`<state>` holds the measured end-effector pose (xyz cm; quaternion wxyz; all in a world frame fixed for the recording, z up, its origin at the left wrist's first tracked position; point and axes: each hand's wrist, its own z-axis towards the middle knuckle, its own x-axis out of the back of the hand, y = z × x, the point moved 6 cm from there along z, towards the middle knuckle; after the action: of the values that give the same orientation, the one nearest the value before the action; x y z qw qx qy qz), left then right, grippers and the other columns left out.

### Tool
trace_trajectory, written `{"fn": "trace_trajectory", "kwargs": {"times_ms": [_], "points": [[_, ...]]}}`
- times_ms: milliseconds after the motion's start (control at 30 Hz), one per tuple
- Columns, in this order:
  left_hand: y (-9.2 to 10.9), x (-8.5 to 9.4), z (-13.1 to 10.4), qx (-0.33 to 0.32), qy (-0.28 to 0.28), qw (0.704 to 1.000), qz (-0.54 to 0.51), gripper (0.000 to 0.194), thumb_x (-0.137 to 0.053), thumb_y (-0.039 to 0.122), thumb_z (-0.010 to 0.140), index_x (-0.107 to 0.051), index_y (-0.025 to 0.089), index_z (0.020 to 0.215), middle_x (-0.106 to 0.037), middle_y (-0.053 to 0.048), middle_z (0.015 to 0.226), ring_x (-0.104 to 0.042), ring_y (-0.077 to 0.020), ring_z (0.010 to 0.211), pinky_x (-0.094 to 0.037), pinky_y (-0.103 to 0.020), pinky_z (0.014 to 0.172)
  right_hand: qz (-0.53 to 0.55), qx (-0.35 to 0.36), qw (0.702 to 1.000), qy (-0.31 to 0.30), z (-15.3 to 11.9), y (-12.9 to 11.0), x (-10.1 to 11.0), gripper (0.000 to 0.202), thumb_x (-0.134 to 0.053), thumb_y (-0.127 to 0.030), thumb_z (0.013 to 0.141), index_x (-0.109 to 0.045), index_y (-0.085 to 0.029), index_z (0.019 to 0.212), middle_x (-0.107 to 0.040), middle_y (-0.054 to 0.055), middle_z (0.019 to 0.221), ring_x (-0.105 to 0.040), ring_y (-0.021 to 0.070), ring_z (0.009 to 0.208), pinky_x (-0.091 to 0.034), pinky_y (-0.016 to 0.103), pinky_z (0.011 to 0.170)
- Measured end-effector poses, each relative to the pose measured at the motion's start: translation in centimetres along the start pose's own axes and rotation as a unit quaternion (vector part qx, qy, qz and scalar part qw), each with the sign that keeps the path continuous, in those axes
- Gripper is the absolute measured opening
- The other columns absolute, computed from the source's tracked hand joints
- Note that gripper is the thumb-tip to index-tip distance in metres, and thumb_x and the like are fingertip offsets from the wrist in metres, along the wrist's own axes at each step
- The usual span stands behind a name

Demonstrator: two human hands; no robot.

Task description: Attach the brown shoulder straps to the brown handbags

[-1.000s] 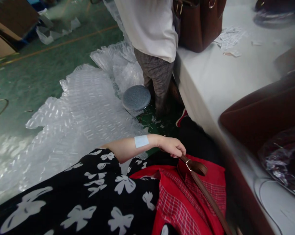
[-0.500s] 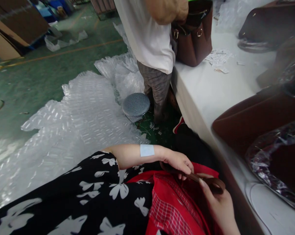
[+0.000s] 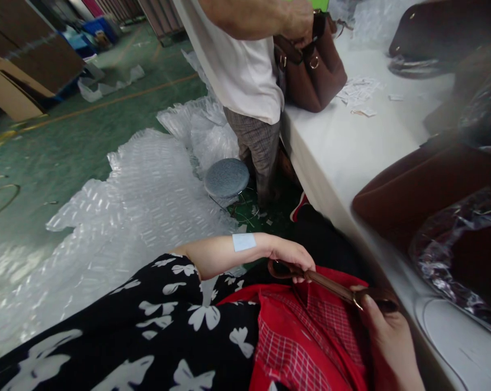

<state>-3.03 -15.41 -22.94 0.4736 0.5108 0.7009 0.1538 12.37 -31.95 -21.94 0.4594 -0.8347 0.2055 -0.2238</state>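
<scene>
A brown leather strap (image 3: 330, 284) stretches between my two hands over the red checked apron on my lap. My left hand (image 3: 294, 254) is closed round it near one end, where the strap loops back on itself. At the other end, my right hand (image 3: 391, 332) pinches the strap beside a gold-coloured metal ring, with the thumb on top. The fingers underneath are partly hidden. Light blue patch material (image 3: 244, 242) sits on my left forearm. To the right of my hands, a brown bag (image 3: 412, 190) rests on the white-covered table (image 3: 322, 157).
A co-worker in a white shirt (image 3: 245, 76) stands ahead, handling another brown handbag (image 3: 318, 76) at the table. A round grey stool (image 3: 227, 177) stands between us. Clear air-cushion wrap (image 3: 135, 184) spreads over the green floor. Small white tags (image 3: 359, 91) lie on the table.
My right hand has moved right and slightly down, drawing the strap out longer between my hands; its metal ring now shows. The co-worker's handbag has tilted and shifted left.
</scene>
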Motion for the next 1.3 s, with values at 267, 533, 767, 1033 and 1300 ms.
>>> {"fn": "trace_trajectory", "kwargs": {"times_ms": [267,533,767,1033,1300], "points": [[-0.6,1.1,-2.9,0.009,0.015,1.0,0.021,0.018,-0.053,0.017,0.064,-0.067,0.015,0.074,-0.066,-0.001,0.069,-0.062,-0.013,0.06,-0.05,-0.023,0.054,0.063,-0.028,0.997,-0.019,0.8,1.7,0.1,0.043,-0.078,-0.058,0.066,-0.076,-0.018,0.082,-0.075,0.007,0.079,-0.07,0.0267,0.079,-0.056,0.031,0.064],[0.3,2.9,-6.1,0.007,0.088,0.967,0.239,0.028,-0.073,0.04,0.076,-0.064,0.016,0.087,-0.06,0.003,0.07,-0.053,-0.0102,0.063,-0.04,-0.022,0.058,0.068,-0.048,0.996,0.003,1.3,1.9,0.4,0.048,-0.078,-0.059,0.068,-0.076,-0.018,0.093,-0.075,0.007,0.083,-0.067,0.0229,0.072,-0.054,0.027,0.054],[1.8,4.2,-6.9,-0.047,0.195,0.881,0.428,0.027,-0.077,0.037,0.076,-0.063,0.014,0.081,-0.056,0.003,0.072,-0.048,-0.0087,0.063,-0.032,-0.021,0.058,0.067,-0.009,0.998,-0.018,0.6,0.9,-0.7,0.047,-0.081,-0.052,0.067,-0.072,-0.019,0.1,-0.074,0.004,0.088,-0.067,0.0204,0.078,-0.055,0.026,0.067],[0.3,4.3,-6.0,-0.003,0.166,0.926,0.338,0.04,-0.079,0.05,0.07,-0.063,0.014,0.073,-0.055,0.004,0.064,-0.046,-0.0082,0.06,-0.031,-0.02,0.055,0.016,0.059,0.998,-0.015,0.2,-0.7,-0.6,0.042,-0.08,-0.048,0.068,-0.07,-0.02,0.098,-0.072,0.006,0.097,-0.065,0.0223,0.089,-0.054,0.031,0.082],[-1.5,1.6,-5.4,0.004,0.056,0.996,0.071,0.058,-0.073,0.067,0.068,-0.065,0.014,0.088,-0.061,0.0,0.079,-0.05,-0.0085,0.068,-0.039,-0.021,0.064,0.058,0.067,0.994,-0.062,2.3,0.7,0.1,0.039,-0.083,-0.047,0.064,-0.072,-0.02,0.089,-0.071,0.006,0.086,-0.065,0.021,0.079,-0.053,0.03,0.073]]}}
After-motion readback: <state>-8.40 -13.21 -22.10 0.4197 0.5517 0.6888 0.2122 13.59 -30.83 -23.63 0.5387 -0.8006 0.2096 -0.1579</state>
